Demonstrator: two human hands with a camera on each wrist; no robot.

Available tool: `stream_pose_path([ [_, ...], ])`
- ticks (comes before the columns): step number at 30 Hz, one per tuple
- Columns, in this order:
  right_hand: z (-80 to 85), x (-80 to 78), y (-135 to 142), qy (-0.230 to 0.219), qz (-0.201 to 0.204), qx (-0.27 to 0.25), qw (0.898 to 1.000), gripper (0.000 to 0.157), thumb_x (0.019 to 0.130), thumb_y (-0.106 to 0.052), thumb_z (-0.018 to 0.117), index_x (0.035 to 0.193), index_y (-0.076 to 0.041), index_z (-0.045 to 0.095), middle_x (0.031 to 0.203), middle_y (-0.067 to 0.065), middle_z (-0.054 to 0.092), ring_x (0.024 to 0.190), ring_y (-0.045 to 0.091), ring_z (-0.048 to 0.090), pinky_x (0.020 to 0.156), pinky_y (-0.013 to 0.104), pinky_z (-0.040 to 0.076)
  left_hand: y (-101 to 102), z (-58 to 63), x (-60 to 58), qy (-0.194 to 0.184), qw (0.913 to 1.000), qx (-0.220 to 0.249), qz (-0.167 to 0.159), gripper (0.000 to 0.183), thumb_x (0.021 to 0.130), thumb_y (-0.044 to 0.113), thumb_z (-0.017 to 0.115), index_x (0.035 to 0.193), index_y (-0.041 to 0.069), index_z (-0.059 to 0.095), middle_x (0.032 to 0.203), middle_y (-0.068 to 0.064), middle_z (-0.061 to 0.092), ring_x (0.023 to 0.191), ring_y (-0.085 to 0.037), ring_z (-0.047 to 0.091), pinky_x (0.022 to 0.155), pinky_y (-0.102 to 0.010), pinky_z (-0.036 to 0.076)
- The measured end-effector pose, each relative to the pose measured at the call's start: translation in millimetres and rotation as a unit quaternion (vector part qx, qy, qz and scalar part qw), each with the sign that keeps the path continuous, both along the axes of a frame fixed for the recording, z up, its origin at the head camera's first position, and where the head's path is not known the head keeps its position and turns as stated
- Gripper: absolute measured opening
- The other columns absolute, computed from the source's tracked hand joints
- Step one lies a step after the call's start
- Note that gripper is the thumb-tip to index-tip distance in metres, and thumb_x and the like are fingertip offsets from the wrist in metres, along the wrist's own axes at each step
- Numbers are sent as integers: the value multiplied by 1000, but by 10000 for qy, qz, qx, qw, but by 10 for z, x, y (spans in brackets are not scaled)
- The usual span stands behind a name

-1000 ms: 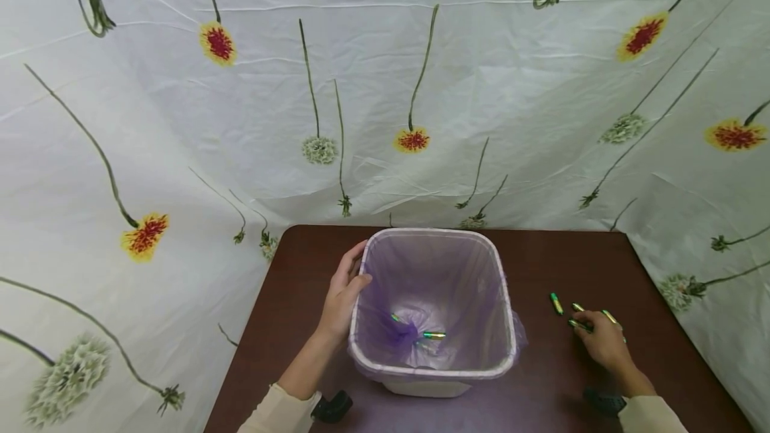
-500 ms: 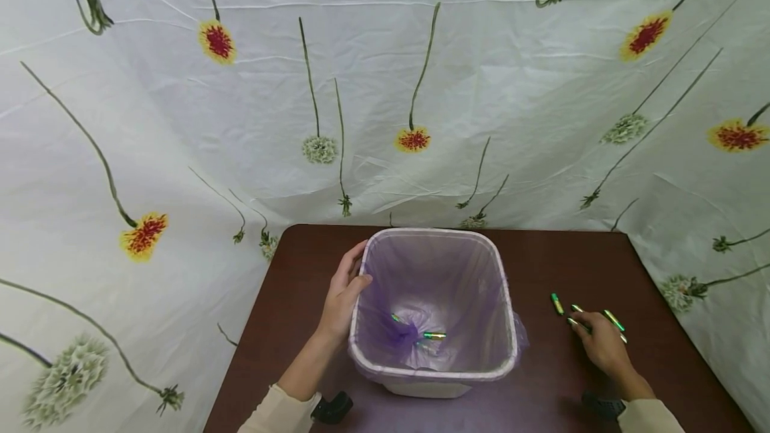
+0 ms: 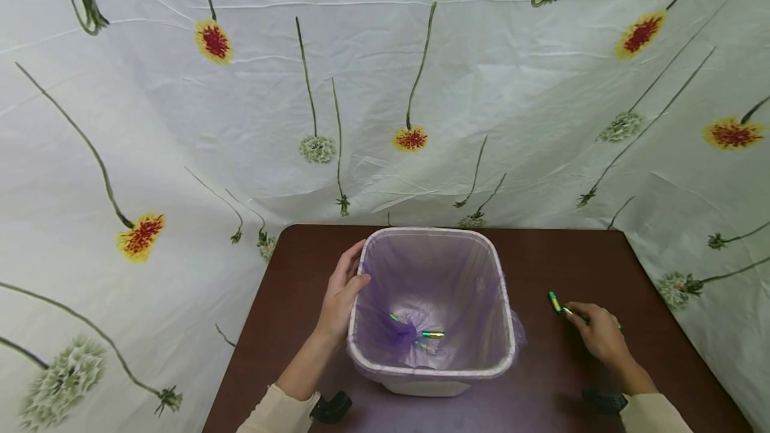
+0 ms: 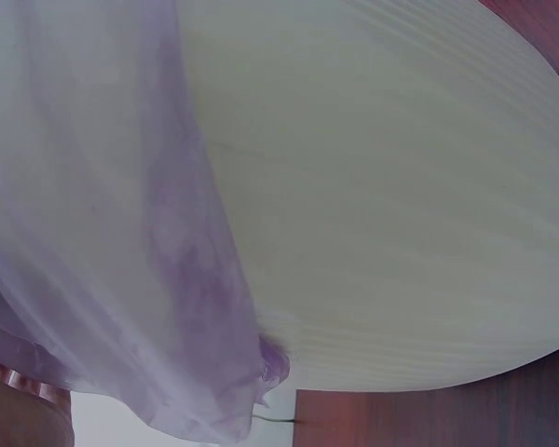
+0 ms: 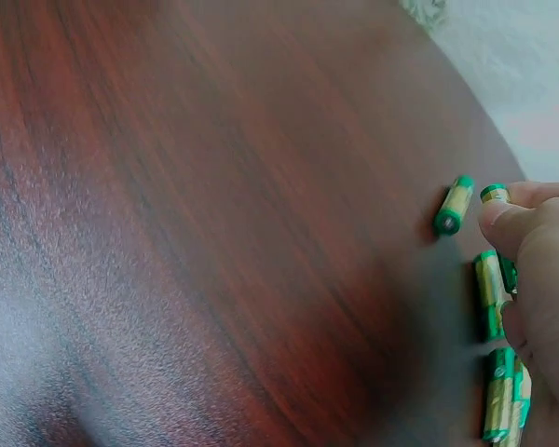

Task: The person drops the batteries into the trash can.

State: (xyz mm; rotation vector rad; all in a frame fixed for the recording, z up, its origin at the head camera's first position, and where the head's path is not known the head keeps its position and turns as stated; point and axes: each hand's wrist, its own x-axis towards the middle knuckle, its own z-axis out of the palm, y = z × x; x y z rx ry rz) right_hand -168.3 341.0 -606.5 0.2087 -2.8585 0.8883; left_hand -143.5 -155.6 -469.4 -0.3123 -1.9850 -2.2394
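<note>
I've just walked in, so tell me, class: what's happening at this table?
A person has a pale bin, lined with a purple bag, on a dark table. Their left hand grips the bin at its rim, while their right hand pinches a green-and-gold battery. More loose batteries lie on the table by that hand, and at least two batteries are inside the bin.

Extends left arm (image 3: 307, 365) and right arm (image 3: 639, 379) forward, well apart, and slants both inward. Grips with left hand (image 3: 339, 299), parting thumb (image 3: 359, 281) clearly from fingers (image 3: 351, 254). Holds right hand (image 3: 601, 334) palm down and pinches with its thumb and forefinger (image 5: 540, 193) brought close together.
</note>
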Motion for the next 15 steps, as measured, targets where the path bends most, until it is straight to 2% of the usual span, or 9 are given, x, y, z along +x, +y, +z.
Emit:
stream_pose_path([
  [8, 179, -50, -76, 388, 277, -137, 9988, 21, 95, -1, 71, 115, 3, 74, 113, 27, 68, 98, 46, 65, 75, 62, 52, -1, 3, -1, -7, 10000, 52, 30, 60, 97, -2, 47, 156, 1, 38, 155, -20, 43, 137, -36, 44, 102, -28, 45],
  [15, 378, -120, -180, 373, 446, -266, 9980, 21, 98, -2, 69, 118, 2, 74, 116, 26, 68, 103, 46, 65, 77, 60, 53, 3, -1, -3, -45, 10000, 83, -31, 59, 98, -2, 46, 156, 1, 37, 155, -20, 43, 137, -36, 44, 102, -28, 45],
])
